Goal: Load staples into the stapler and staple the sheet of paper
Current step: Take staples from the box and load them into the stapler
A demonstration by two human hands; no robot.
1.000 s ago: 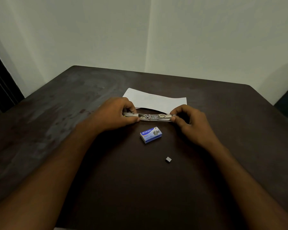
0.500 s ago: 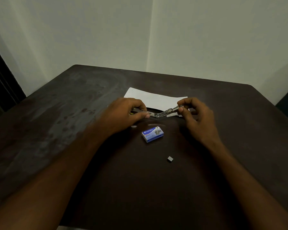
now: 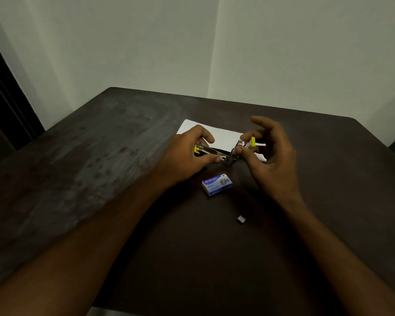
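A yellow and metal stapler (image 3: 228,153) is spread open in a V above the dark table (image 3: 100,156). My left hand (image 3: 187,153) grips its lower arm at the left end. My right hand (image 3: 269,156) pinches the raised upper arm with thumb and forefinger, the other fingers spread. The white sheet of paper (image 3: 224,135) lies flat just behind the stapler, partly hidden by both hands. A blue staple box (image 3: 217,184) sits shut on the table in front of the stapler. A small strip of staples (image 3: 241,219) lies nearer me.
The table's far edge runs close to a pale wall corner. A dark doorway (image 3: 0,106) stands at the left. Worn grey patches mark the table's left half.
My right hand has swung the stapler's upper arm up and over towards the left, folding it from flat into a steep V. My left hand has kept hold of the other end.
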